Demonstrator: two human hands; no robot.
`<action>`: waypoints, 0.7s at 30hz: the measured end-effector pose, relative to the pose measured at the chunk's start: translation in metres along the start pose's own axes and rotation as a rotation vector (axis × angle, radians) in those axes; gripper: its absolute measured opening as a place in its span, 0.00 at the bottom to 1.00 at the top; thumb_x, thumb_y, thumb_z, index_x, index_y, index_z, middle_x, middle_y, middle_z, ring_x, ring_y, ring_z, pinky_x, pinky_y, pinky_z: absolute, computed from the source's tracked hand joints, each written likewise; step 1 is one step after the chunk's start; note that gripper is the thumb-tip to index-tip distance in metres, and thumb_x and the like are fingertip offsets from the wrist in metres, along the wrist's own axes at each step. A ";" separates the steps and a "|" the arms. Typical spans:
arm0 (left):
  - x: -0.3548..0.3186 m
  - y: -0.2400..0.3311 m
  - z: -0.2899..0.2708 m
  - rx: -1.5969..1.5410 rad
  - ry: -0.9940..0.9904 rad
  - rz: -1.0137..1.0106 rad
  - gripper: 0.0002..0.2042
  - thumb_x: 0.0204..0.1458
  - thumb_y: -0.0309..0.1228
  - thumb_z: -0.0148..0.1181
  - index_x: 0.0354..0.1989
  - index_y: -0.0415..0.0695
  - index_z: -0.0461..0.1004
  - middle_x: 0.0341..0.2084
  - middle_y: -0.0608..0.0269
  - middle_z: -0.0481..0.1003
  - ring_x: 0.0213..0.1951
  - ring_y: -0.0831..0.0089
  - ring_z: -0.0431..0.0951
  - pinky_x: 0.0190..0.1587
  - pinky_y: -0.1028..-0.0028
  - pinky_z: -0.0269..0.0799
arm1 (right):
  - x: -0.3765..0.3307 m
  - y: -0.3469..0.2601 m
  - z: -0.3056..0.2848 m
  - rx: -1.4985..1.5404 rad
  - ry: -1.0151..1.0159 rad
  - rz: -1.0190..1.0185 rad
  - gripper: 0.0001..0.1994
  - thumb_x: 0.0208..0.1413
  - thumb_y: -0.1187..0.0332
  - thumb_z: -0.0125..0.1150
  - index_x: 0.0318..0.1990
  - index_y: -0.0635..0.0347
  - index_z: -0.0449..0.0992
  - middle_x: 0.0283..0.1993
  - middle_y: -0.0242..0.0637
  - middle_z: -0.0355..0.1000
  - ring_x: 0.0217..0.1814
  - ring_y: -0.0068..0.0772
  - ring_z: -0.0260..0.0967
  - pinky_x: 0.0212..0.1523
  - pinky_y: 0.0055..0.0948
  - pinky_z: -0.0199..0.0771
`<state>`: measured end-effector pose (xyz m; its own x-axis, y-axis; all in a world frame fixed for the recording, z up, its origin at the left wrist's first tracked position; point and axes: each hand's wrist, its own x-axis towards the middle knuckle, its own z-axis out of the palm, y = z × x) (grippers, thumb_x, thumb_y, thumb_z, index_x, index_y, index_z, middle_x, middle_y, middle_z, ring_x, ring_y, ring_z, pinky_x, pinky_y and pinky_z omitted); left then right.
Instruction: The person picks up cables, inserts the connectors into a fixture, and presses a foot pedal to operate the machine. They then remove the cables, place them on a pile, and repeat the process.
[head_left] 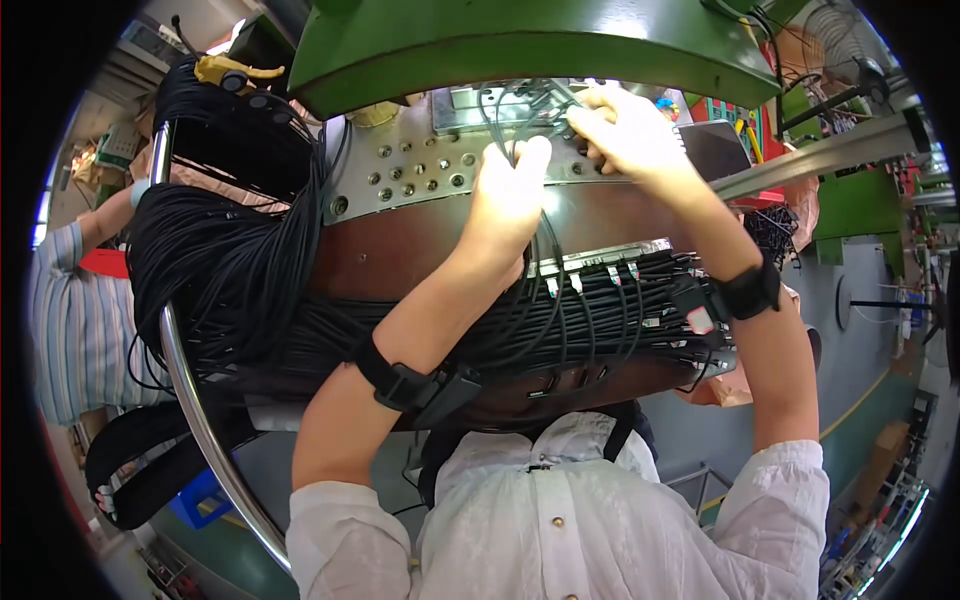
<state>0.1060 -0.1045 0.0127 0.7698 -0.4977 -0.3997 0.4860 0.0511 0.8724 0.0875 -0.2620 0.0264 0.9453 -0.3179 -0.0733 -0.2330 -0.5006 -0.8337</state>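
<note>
My left hand (505, 195) is closed round thin black cables (497, 118), which loop up from its fingertips and hang down below the wrist. Just right of it, my right hand (632, 132) has curled fingers at a small metal fixture (462, 110) under the green machine. What those fingers pinch is hidden. Below both hands, a row of black cables (600, 305) with small light tags at their ends lies side by side along a metal strip (640, 250) on the brown tabletop (400, 250).
A green machine body (530, 55) overhangs the work spot. Thick black cable bundles (225, 260) drape over a chrome rail (200, 410) at left. The grey metal plate (360, 180) has several round holes. A person in a striped shirt (85, 320) is at far left.
</note>
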 end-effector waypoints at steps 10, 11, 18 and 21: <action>-0.112 0.034 -0.028 -0.466 -0.415 -0.502 0.17 0.60 0.41 0.41 0.19 0.51 0.55 0.09 0.76 0.49 0.11 0.84 0.47 0.13 0.80 0.40 | -0.027 0.018 -0.004 -0.204 -0.145 -0.507 0.14 0.52 0.65 0.58 0.43 0.63 0.73 0.38 0.41 0.73 0.33 0.36 0.70 0.35 0.29 0.70; -0.119 0.033 -0.054 -0.590 -0.432 -0.495 0.17 0.60 0.39 0.39 0.18 0.52 0.56 0.08 0.76 0.50 0.10 0.84 0.47 0.12 0.79 0.41 | -0.028 0.023 -0.008 -0.120 -0.276 -0.401 0.14 0.51 0.65 0.58 0.43 0.63 0.73 0.39 0.41 0.73 0.34 0.37 0.70 0.36 0.29 0.70; -0.034 0.136 -0.233 0.041 0.674 0.628 0.18 0.61 0.41 0.42 0.36 0.37 0.70 0.27 0.62 0.74 0.19 0.81 0.68 0.24 0.84 0.64 | -0.036 0.033 -0.006 -0.589 0.026 -0.733 0.15 0.46 0.67 0.60 0.43 0.59 0.73 0.40 0.38 0.71 0.39 0.39 0.69 0.38 0.31 0.71; -0.039 0.115 -0.242 0.401 0.576 0.132 0.20 0.59 0.41 0.46 0.44 0.34 0.70 0.36 0.57 0.76 0.25 0.77 0.73 0.30 0.81 0.68 | -0.056 0.033 -0.015 -0.638 0.037 -0.854 0.16 0.45 0.67 0.61 0.43 0.58 0.73 0.40 0.36 0.70 0.40 0.37 0.69 0.37 0.29 0.72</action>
<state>0.2325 0.1305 0.0605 0.9617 0.0327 -0.2723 0.2694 -0.2984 0.9156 0.0234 -0.2721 0.0113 0.8468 0.3192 0.4255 0.4171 -0.8949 -0.1589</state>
